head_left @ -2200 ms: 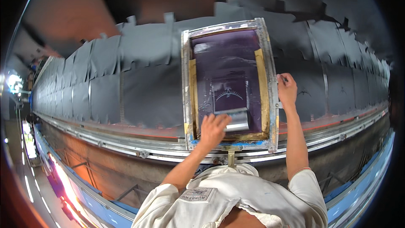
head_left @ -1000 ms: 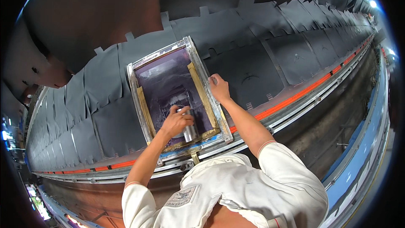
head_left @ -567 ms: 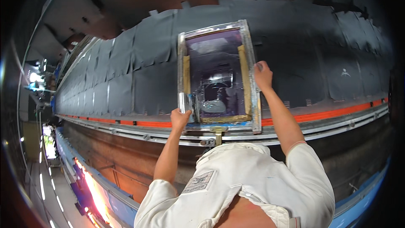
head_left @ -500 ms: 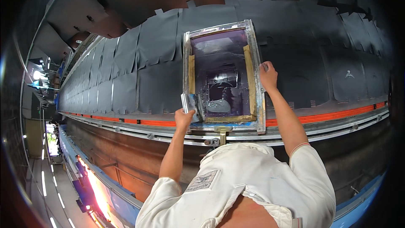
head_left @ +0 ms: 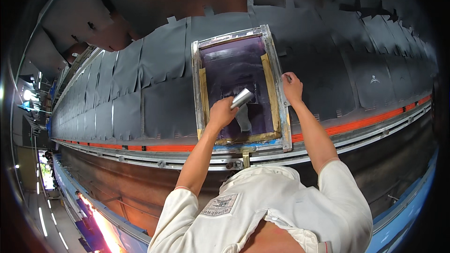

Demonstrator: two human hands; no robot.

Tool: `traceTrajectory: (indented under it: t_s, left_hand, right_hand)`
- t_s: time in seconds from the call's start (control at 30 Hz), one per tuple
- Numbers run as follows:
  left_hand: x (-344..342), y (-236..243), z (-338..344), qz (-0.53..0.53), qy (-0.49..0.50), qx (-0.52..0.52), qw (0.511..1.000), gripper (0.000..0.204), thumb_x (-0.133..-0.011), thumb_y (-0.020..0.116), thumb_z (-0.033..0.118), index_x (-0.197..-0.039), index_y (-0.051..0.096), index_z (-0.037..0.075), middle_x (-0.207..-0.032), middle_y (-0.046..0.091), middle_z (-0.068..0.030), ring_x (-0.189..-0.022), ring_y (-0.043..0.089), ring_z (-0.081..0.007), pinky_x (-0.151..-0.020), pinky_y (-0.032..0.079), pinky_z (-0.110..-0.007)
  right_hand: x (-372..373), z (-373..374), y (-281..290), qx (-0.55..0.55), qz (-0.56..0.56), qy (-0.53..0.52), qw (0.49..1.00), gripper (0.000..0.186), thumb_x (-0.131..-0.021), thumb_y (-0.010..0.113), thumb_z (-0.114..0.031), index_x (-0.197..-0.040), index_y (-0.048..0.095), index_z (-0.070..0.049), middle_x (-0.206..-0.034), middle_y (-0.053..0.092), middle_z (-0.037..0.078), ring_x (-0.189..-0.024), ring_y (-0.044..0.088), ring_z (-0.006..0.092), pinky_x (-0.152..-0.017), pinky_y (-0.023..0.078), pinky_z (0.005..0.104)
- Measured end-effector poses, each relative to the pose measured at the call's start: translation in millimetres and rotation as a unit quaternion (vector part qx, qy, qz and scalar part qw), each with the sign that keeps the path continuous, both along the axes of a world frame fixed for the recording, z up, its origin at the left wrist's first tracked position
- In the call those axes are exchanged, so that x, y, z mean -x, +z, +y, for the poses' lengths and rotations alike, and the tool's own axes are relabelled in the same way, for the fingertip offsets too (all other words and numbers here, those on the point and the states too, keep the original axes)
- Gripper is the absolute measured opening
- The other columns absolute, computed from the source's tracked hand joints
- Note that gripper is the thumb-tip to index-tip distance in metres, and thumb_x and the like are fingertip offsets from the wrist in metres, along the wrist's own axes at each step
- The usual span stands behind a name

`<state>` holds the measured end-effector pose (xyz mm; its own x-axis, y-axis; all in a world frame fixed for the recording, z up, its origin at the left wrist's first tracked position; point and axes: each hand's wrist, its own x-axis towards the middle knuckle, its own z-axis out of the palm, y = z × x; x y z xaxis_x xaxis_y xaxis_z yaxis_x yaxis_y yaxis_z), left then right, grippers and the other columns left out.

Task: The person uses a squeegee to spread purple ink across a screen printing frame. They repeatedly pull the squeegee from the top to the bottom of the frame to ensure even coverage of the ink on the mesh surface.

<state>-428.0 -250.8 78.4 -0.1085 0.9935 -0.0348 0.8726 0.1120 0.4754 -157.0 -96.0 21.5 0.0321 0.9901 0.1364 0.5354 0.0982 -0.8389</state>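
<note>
Item: silvery metal-handled squeegee (head_left: pixel 242 98), held tilted over the purple mesh of a rectangular metal-framed printing screen (head_left: pixel 276 77). The grip of the left hand (head_left: pixel 221 112) is clenched around the squeegee's lower part, the shiny handle end projecting up and to the right. The tool is placed near the middle of the mesh, slightly toward the near edge of the long tabletop (head_left: pixel 328 133).

Item: right hand (head_left: pixel 292 87), pressed on the right rail of the screen frame; fingers curled over the rail, so the frame is judged to be steadied. Whether the grip is fully closed cannot be told.

Item: yellowish tape strips (head_left: pixel 269 89), laid along the inner sides of the frame.

Item: dark grey cut fabric panels (head_left: pixel 159 70), laid in rows along the tabletop, to both sides of the screen and beyond it.

Item: orange stripe (head_left: pixel 356 122) and metal rail along the near edge.

Step judged in hand: an ink pass across the mesh. The next move is judged to call for even pressure with the frame held flat.
</note>
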Motion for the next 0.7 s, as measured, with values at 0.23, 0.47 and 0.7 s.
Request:
traceTrajectory:
  t_s: [0.23,0.47,0.7]
  left_hand:
    - [1.0,-17.9,-20.3,0.018,-0.118,-0.128,0.985,0.023,-0.076,0.079,0.01,-0.099,0.078,0.011,-0.098,0.075,-0.0053,-0.092,0.069,-0.0286,-0.083,0.053,-0.043]
    - [59.0,-18.6,18.9,-0.054,-0.157,-0.059,0.984,0.017,-0.069,0.079,0.01,-0.086,0.078,0.013,-0.084,0.074,-0.0087,-0.078,0.07,-0.0325,-0.073,0.055,-0.046]
    - [99.0,-25.6,136.1,-0.034,-0.132,-0.06,0.989,0.017,-0.071,0.082,0.017,-0.085,0.076,0.011,-0.084,0.073,-0.0103,-0.085,0.071,-0.0348,-0.078,0.055,-0.048]
  right_hand:
    - [6.4,6.6,-4.0,0.023,-0.036,-0.019,0.999,0.021,-0.098,0.066,-0.027,-0.108,0.071,-0.009,-0.097,0.075,0.02,-0.096,0.072,0.0419,-0.083,0.055,0.0474]
    - [32.7,14.8,24.2,0.022,-0.32,0.069,0.945,0.026,-0.095,0.07,-0.034,-0.111,0.074,-0.014,-0.117,0.073,0.017,-0.118,0.064,0.0376,-0.098,0.049,0.049]
    - [149.5,63.0,64.5,0.084,-0.234,0.421,0.873,0.031,-0.083,0.079,-0.034,-0.102,0.073,-0.01,-0.096,0.073,0.017,-0.101,0.069,0.0393,-0.092,0.052,0.0505]
